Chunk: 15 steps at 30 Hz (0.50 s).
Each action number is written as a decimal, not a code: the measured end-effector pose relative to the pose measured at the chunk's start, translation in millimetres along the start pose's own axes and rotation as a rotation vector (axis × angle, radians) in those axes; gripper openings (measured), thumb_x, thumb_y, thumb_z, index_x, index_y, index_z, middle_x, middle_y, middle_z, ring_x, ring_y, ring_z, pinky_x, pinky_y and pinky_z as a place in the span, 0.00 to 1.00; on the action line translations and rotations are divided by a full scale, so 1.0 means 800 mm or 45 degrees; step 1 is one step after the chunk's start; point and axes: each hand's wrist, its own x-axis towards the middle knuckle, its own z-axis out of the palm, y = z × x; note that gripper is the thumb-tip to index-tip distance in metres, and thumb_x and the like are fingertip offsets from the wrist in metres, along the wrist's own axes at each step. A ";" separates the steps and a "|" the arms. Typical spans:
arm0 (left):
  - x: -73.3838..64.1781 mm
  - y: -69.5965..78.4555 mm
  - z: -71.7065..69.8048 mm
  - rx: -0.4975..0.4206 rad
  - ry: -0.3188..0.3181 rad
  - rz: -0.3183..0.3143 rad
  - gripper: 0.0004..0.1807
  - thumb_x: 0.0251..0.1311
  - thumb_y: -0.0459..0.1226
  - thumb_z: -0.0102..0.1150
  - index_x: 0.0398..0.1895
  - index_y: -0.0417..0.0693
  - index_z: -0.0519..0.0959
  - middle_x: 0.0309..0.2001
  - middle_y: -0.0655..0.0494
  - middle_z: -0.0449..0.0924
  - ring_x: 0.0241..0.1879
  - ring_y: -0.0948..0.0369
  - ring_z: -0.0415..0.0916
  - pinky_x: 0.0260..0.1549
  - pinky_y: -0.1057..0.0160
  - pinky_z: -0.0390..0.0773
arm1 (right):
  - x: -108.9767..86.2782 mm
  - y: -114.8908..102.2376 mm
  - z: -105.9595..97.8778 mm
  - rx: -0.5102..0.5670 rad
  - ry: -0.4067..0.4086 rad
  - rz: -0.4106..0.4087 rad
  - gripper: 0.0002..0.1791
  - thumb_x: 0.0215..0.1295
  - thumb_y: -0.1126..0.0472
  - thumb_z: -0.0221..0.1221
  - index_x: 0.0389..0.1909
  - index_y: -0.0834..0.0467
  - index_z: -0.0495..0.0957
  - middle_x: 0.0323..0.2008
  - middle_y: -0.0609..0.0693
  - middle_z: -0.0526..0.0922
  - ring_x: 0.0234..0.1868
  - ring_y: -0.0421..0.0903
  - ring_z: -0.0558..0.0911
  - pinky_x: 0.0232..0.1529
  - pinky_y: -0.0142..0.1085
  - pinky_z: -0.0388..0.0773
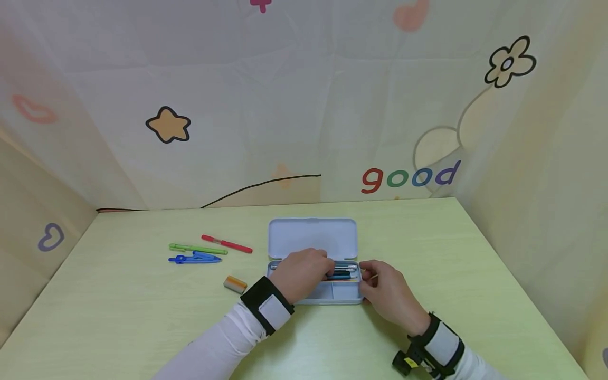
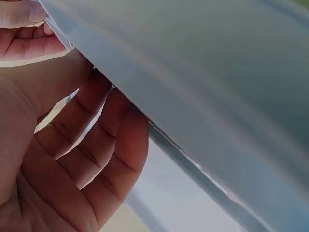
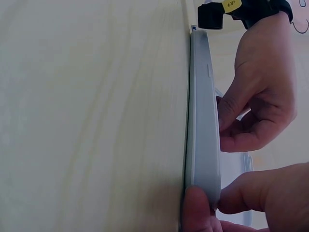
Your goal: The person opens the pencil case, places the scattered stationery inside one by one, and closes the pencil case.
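A pale blue pencil case [image 1: 312,237] lies open on the table, its lid tipped back. Pens and pencils [image 1: 343,275] fill its long rear compartment; the front part is split by a divider. My left hand [image 1: 304,275] reaches over the case with curled fingers dipping in among the pens. In the left wrist view the case wall [image 2: 193,130] hides those fingertips, so what they hold does not show. My right hand [image 1: 390,294] grips the case's right end, thumb on the rim and a finger [image 3: 195,210] against the outer wall in the right wrist view.
Left of the case lie a red pen [image 1: 228,244], a green pen [image 1: 199,248] and a blue compass [image 1: 196,258]. An orange and grey eraser [image 1: 235,284] rests near my left wrist. A printed curtain [image 1: 304,105] hangs behind the table.
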 end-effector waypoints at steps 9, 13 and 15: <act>-0.008 -0.001 -0.014 -0.003 0.008 -0.001 0.03 0.68 0.35 0.72 0.41 0.53 0.90 0.33 0.62 0.80 0.32 0.66 0.73 0.34 0.70 0.78 | 0.000 0.001 0.001 0.003 0.005 0.007 0.23 0.69 0.74 0.60 0.64 0.72 0.75 0.42 0.57 0.78 0.38 0.49 0.79 0.32 0.35 0.85; -0.014 -0.004 -0.022 0.028 0.030 -0.002 0.05 0.67 0.35 0.72 0.43 0.53 0.90 0.34 0.62 0.81 0.32 0.65 0.73 0.34 0.70 0.80 | -0.001 0.001 0.001 0.008 0.005 0.008 0.23 0.69 0.74 0.60 0.64 0.71 0.75 0.42 0.57 0.78 0.38 0.48 0.79 0.33 0.35 0.85; -0.017 -0.005 -0.026 0.041 0.040 -0.006 0.05 0.67 0.35 0.73 0.44 0.52 0.90 0.35 0.61 0.81 0.33 0.65 0.74 0.34 0.69 0.80 | -0.001 0.000 0.001 0.009 0.007 0.010 0.23 0.69 0.74 0.60 0.64 0.71 0.75 0.42 0.57 0.78 0.38 0.48 0.79 0.33 0.35 0.85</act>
